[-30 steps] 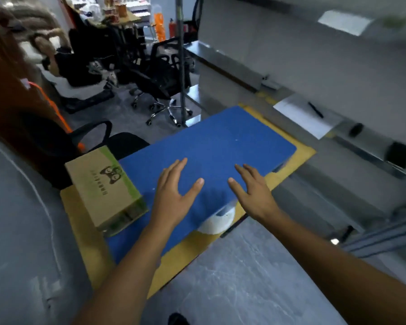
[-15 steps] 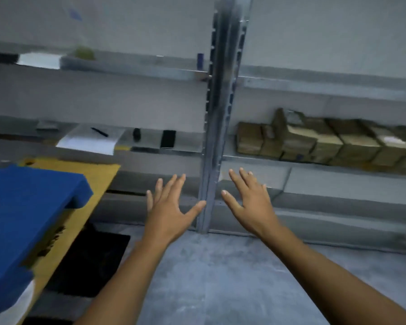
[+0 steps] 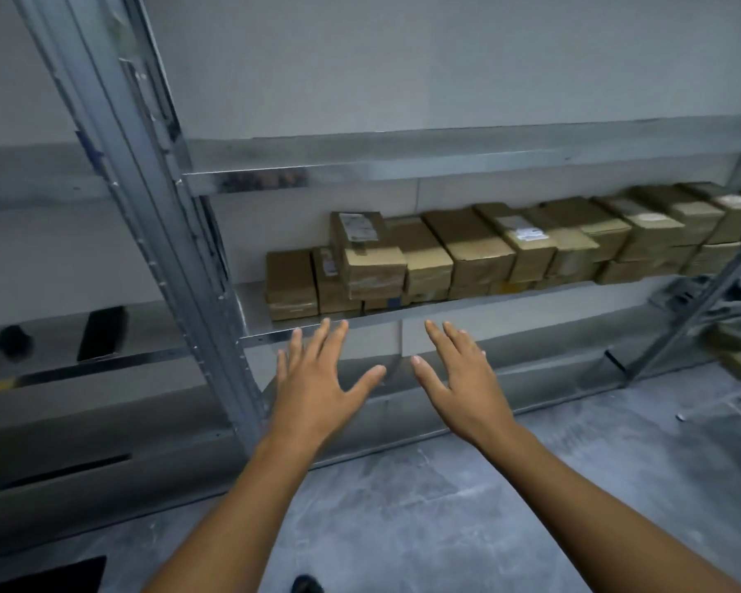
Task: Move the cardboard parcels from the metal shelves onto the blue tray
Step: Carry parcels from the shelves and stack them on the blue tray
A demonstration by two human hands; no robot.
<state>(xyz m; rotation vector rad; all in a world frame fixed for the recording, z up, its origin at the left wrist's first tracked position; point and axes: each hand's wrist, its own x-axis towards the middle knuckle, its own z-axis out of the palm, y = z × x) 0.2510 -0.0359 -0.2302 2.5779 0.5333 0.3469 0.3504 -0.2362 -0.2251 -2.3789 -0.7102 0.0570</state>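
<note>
Both hands are held out in front of the metal shelf (image 3: 510, 309). The left hand (image 3: 317, 378) is spread flat with its fingers apart, and it holds nothing. The right hand (image 3: 463, 383) is spread the same way and is empty too. They are side by side, close but not touching, just below the front edge of the shelf. I think they are open like this so one can go on each side of a box and lift it.

The cardboard parcels (image 3: 480, 254) sit in a long row on the shelf, pushed back near the wall. Some are stacked on others. Nearest the hands are the small box (image 3: 292, 284) at the left end and the taller box (image 3: 369, 258) beside it. No parcel is touched yet. The blue tray cannot be seen here. A tall metal post (image 3: 159, 233) stands to the left of the hands.
</note>
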